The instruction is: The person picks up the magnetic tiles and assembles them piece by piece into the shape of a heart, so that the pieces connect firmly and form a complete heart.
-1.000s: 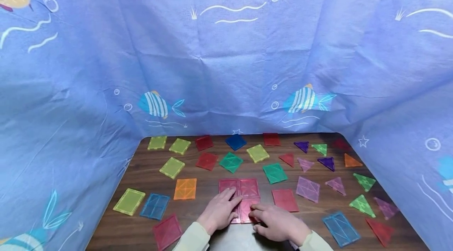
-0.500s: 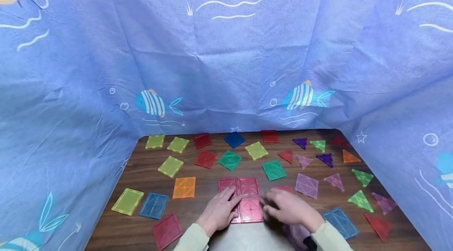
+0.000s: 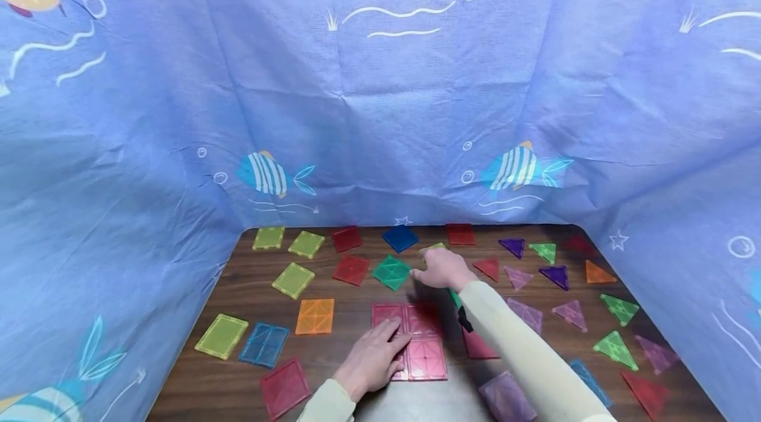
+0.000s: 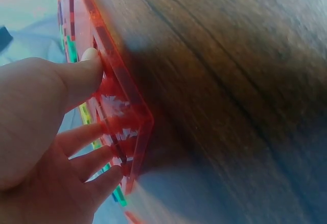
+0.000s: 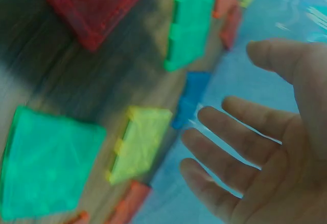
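Observation:
My left hand (image 3: 367, 359) rests with spread fingers on a two-by-two block of pinkish-red translucent square tiles (image 3: 427, 359), partly covering its left side. In the left wrist view the thumb and fingertips lie on the red tile faces (image 4: 115, 104). My right hand (image 3: 442, 268) reaches over the far middle of the table and holds nothing. Its fingers are loosely spread in the right wrist view. Nearest to it are a yellow square tile (image 5: 140, 144), mostly hidden by the hand in the head view, a green square tile (image 3: 390, 272) and a blue square tile (image 3: 399, 238).
Yellow (image 3: 221, 336), orange (image 3: 315, 316), blue (image 3: 264, 344) and red square tiles (image 3: 284, 387) lie on the left. Triangle tiles (image 3: 615, 349) are scattered on the right. A purple tile (image 3: 508, 395) lies near the front. A blue patterned cloth (image 3: 380, 111) encloses the wooden table (image 3: 341, 369).
My right hand has left the pink block, passed to its right, then reached forward to the far tiles. The left hand stays on the block.

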Motion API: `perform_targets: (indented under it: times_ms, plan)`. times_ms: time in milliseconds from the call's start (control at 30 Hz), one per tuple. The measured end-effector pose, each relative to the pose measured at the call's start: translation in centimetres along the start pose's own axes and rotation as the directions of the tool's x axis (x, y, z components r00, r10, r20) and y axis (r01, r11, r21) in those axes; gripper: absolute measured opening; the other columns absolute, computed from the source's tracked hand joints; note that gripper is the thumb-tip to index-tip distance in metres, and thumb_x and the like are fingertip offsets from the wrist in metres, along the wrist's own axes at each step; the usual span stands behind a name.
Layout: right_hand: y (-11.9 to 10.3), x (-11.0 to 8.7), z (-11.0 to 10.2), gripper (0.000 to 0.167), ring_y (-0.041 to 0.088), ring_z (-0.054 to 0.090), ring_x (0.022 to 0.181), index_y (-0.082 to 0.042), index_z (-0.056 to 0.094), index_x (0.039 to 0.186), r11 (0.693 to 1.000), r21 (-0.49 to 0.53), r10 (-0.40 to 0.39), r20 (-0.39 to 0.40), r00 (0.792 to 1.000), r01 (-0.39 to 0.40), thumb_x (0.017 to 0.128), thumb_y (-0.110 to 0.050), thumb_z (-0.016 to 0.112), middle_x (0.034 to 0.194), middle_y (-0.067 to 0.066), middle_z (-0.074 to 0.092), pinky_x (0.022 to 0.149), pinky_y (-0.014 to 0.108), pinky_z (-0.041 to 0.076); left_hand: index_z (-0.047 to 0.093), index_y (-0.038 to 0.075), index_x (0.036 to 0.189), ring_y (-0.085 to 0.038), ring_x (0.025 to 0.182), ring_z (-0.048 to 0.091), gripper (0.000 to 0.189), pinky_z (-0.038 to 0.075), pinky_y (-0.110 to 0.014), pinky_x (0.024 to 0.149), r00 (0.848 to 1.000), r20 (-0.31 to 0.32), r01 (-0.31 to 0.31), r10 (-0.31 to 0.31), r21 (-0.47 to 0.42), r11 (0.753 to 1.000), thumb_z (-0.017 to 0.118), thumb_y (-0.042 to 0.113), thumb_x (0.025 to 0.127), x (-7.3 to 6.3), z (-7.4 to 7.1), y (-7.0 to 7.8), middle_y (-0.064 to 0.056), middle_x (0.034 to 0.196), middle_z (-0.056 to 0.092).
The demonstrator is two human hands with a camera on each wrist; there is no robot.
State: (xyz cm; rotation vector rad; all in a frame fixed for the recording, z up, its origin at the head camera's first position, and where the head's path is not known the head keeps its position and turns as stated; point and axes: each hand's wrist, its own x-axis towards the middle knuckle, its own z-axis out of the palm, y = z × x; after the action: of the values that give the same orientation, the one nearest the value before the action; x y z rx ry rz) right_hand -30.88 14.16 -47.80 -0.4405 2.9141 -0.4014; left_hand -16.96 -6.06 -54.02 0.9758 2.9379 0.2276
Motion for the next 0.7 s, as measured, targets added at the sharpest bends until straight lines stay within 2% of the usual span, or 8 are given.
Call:
perform_targets:
  times_ms: [67, 200, 300, 467, 700]
  plan:
    - [-0.6, 1.4, 0.8, 0.064, 0.033, 0.067, 0.114, 0.000, 0.061, 0.136, 1.000, -0.013, 0.020, 0.019, 1.000, -0.019, 0.092, -0.046, 0.070, 0.132, 0.016, 0.067, 0.093, 0.052, 0.055, 0.061, 0.024, 0.140, -0.031, 0.139, 0.050, 0.051, 0.043, -0.041, 0.112, 1.000, -0.007, -0.004, 0.004, 0.007, 1.000, 0.072, 0.035, 0.092, 0.0, 0.0, 0.0, -0.010, 0.151, 0.052]
    - [-1.6, 3.3, 2.5, 0.067, 0.034, 0.068, 0.107, 0.002, 0.068, 0.123, 0.998, -0.034, 0.051, 0.016, 0.999, -0.050, 0.087, -0.054, 0.073, 0.135, 0.021, 0.061, 0.092, 0.049, 0.056, 0.060, 0.025, 0.141, -0.029, 0.140, 0.049, 0.051, 0.043, -0.040, 0.113, 1.000, -0.007, 0.001, -0.001, 0.015, 1.000, 0.072, 0.035, 0.092, 0.0, 0.0, 0.1, -0.009, 0.151, 0.052]
    - [-2.1, 3.9, 3.5, 0.073, 0.034, 0.067, 0.102, 0.003, 0.069, 0.116, 0.995, -0.032, 0.096, -0.003, 0.995, -0.096, 0.081, -0.060, 0.077, 0.135, 0.024, 0.055, 0.091, 0.048, 0.056, 0.060, 0.027, 0.141, -0.029, 0.141, 0.049, 0.052, 0.044, -0.040, 0.112, 1.000, 0.000, 0.006, -0.006, 0.008, 1.000, 0.072, 0.036, 0.092, 0.2, 0.1, 0.3, -0.009, 0.152, 0.051]
    - [-2.5, 4.5, 4.5, 0.088, 0.038, 0.063, 0.109, 0.004, 0.066, 0.120, 0.991, -0.056, 0.117, -0.023, 0.993, -0.118, 0.072, -0.068, 0.079, 0.130, 0.025, 0.054, 0.093, 0.048, 0.055, 0.061, 0.025, 0.139, -0.029, 0.140, 0.049, 0.050, 0.045, -0.040, 0.111, 1.000, -0.009, -0.008, 0.008, 0.005, 1.000, 0.072, 0.036, 0.092, 0.3, 0.2, 0.3, -0.009, 0.151, 0.052]
    - [-2.9, 5.3, 5.3, 0.087, 0.037, 0.061, 0.112, 0.002, 0.071, 0.112, 0.982, -0.113, 0.148, -0.028, 0.989, -0.150, 0.068, -0.073, 0.079, 0.130, 0.024, 0.057, 0.094, 0.047, 0.054, 0.062, 0.024, 0.139, -0.029, 0.140, 0.049, 0.050, 0.045, -0.040, 0.111, 0.999, -0.036, -0.011, 0.011, 0.013, 1.000, 0.072, 0.034, 0.092, 0.0, 0.3, -0.1, -0.009, 0.151, 0.052]
